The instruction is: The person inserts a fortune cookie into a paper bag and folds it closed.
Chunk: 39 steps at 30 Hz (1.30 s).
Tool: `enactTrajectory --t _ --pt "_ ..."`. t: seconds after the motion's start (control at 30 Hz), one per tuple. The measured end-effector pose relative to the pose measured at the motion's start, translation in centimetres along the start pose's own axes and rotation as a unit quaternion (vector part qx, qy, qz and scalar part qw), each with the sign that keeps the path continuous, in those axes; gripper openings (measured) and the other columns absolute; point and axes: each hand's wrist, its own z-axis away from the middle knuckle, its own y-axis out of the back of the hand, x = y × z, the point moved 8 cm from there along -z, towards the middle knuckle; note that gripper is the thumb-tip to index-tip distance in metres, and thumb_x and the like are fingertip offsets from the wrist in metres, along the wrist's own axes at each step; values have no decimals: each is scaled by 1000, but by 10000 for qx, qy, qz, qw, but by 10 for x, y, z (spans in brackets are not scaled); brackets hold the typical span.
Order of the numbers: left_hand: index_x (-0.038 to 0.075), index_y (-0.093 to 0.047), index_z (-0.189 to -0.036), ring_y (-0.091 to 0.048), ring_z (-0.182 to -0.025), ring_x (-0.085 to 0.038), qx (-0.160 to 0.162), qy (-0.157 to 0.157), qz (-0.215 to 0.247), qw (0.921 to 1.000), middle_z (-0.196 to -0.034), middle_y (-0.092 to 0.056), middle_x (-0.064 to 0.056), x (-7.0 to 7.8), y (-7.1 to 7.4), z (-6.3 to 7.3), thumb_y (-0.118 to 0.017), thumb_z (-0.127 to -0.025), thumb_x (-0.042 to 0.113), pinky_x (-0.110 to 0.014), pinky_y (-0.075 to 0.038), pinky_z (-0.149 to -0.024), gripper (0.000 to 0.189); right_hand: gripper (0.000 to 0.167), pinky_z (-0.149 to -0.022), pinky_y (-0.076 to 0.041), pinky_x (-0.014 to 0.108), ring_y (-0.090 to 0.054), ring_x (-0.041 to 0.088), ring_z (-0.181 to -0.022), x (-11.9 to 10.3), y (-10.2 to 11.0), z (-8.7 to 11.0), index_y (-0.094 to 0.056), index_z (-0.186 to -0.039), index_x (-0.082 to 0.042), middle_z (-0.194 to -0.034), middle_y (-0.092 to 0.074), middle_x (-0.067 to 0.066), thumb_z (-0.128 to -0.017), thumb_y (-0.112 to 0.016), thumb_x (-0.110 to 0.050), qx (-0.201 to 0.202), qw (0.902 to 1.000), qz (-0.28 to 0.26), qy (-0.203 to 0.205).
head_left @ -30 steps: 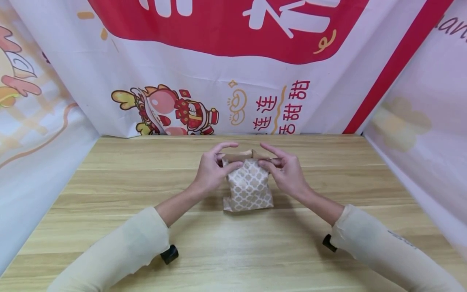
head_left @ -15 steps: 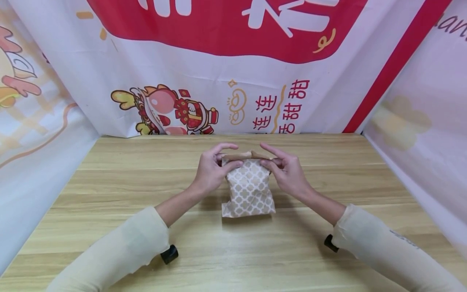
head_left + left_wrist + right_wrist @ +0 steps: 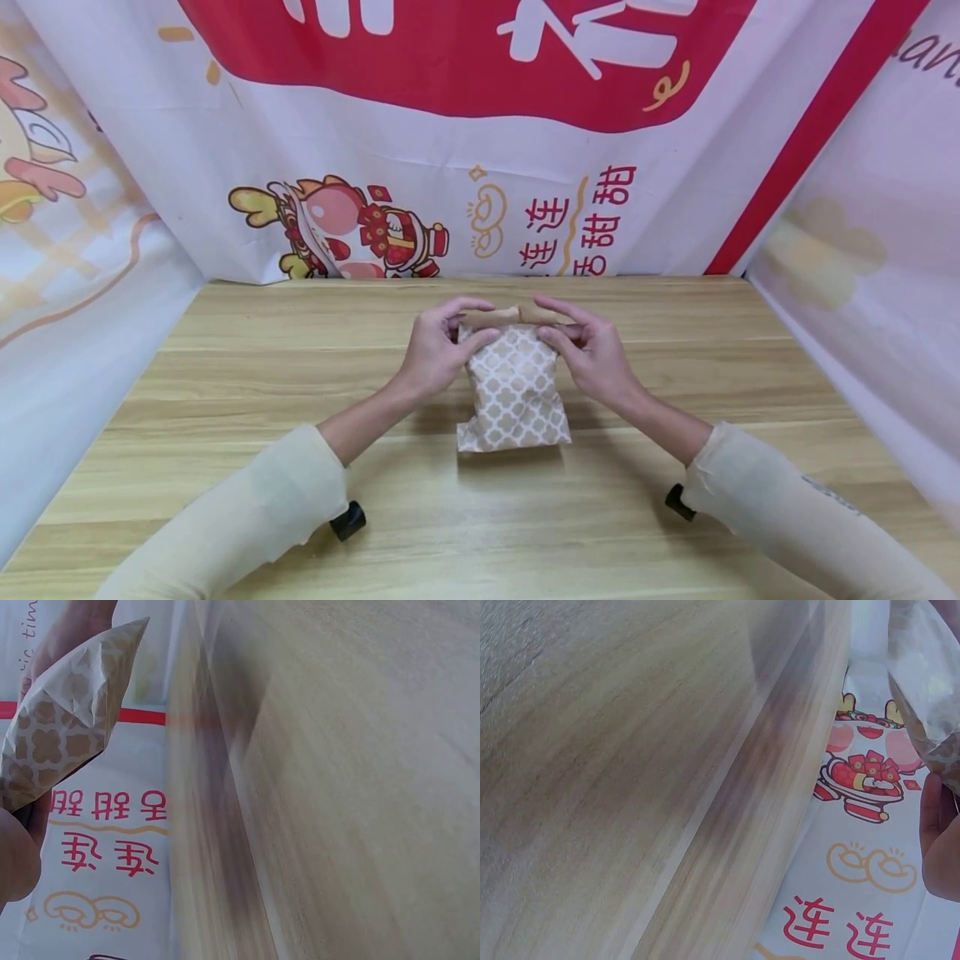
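Observation:
A tan paper bag [image 3: 517, 392] with a white lattice pattern hangs between both hands, its lower edge apparently off the table. Along its top runs a plain brown folded band [image 3: 491, 318]. My left hand [image 3: 437, 350] pinches the upper left corner, thumb on the patterned face, other fingers behind. At the upper right corner, my right hand [image 3: 597, 354] pinches the bag the same way, index finger stretched along the fold. The left wrist view catches the bag [image 3: 64, 727] edge-on. In the right wrist view, the bag [image 3: 928, 675] looks whitish and glossy, cut off by the frame.
The wood-grain table [image 3: 480, 533] spreads under the arms. A printed white and red cloth [image 3: 450, 142] hangs behind its far edge, with more printed cloth at both sides. A small black piece [image 3: 348, 521] sits below the left sleeve, another [image 3: 680, 502] below the right.
The bag's lower edge has swung up and toward me, so more of the patterned face shows. Both hands keep their hold at the top corners, almost in place, with slight finger shifts.

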Motion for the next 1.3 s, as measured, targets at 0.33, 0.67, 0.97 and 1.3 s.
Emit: enactTrajectory --t 0.33,0.67,0.97,1.3 --pt "-7 -68 -118 -52 -51 -10 -71 6 49 10000 -92 -76 -21 0 4 0 -77 -89 -5 -19 -41 -42 30 24 -46 -40 17 -51 5 -54 3 0 1 -67 -122 13 -84 -75 25 -100 -61 6 81 9992 322 -241" --pt "-6 -71 -113 -42 -45 -8 -46 -131 63 9999 -70 -72 -16 1 5 0 -78 -89 -3 -18 -31 -39 25 21 -44 -37 18 -47 5 -53 -1 -3 1 -68 -118 12 -78 -72 20 -99 -62 8 -67 9992 399 -35" --pt "-8 -68 -118 -47 -53 -8 -293 -137 -4 9995 -87 -74 -22 1 4 3 -69 -91 -11 -17 -38 -45 28 21 -43 -32 18 -40 6 -50 3 2 2 -69 -118 12 -69 -70 17 -99 -64 4 174 9972 610 -384" --pt "-8 -68 -113 -44 -53 -9 -407 -108 90 9991 -83 -70 -18 1 3 3 -64 -93 -11 -17 -36 -45 20 16 -47 -35 17 -37 4 -50 5 3 6 -66 -113 14 -72 -71 14 -100 -60 7 166 9985 121 -503"
